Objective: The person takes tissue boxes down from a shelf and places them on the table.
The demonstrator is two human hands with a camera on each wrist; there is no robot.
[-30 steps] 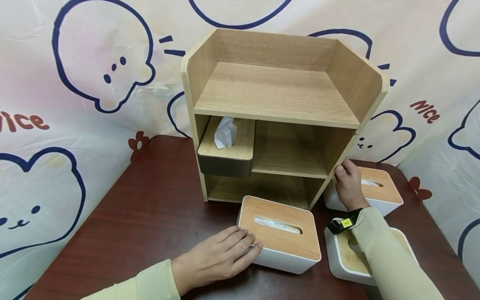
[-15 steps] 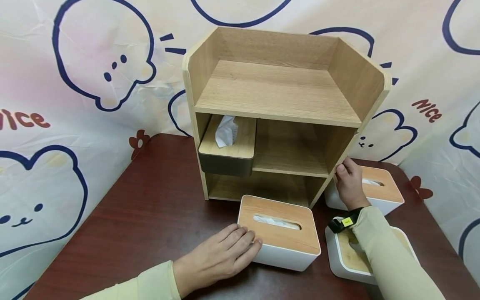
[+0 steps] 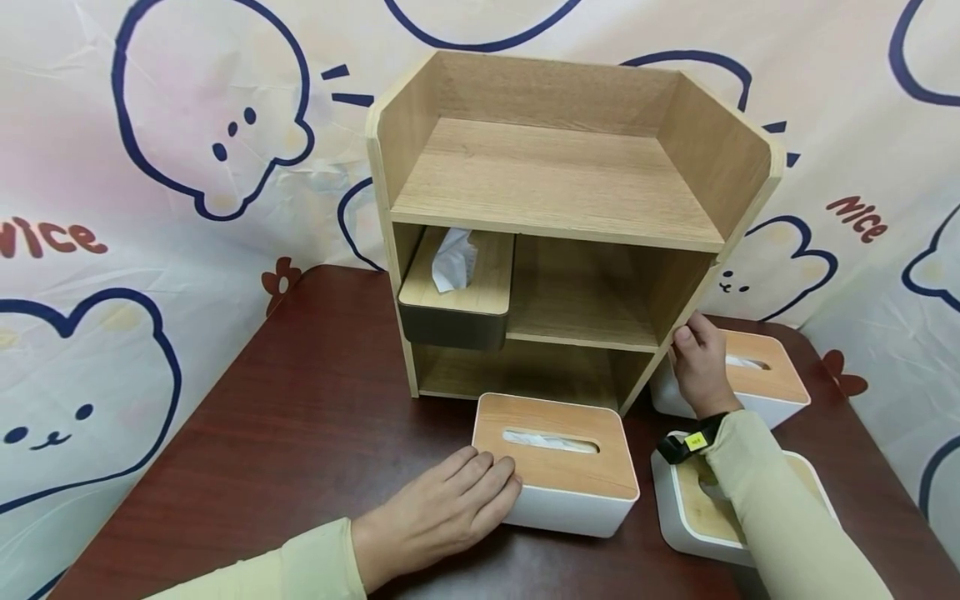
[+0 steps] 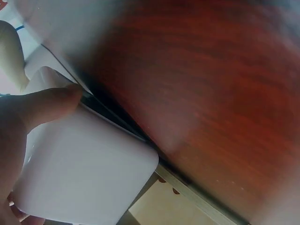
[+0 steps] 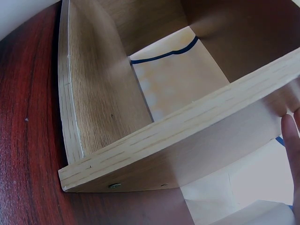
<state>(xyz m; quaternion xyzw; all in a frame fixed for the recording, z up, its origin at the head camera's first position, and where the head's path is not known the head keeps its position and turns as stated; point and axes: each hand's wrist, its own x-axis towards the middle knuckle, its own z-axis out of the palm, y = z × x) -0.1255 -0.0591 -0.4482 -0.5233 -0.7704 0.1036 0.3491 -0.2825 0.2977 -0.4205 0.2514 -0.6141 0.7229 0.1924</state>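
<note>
My left hand (image 3: 442, 508) holds the left end of a white tissue box (image 3: 573, 508) with a wooden lid, its fingers over the lid's edge. In the left wrist view the thumb (image 4: 51, 103) presses against the box's white side (image 4: 89, 164). This box stands in front of a wooden shelf unit (image 3: 555, 187). My right hand (image 3: 701, 367) grips the front edge of the shelf's right side panel, thumb at the edge. The right wrist view shows a finger (image 5: 291, 145) outside that panel (image 5: 187, 129).
A dark tissue box (image 3: 453, 325) with a tissue sticking out juts from the middle shelf's left side. Right of the shelf stands another white tissue box (image 3: 772, 408). A further one (image 3: 693, 525) lies under my right forearm. A printed curtain (image 3: 225, 250) backs the dark red table (image 3: 300, 400).
The held tissue box has turned slightly and shifted a little left, with my left hand on it. My right hand keeps its grip on the shelf panel. The view has drifted slightly.
</note>
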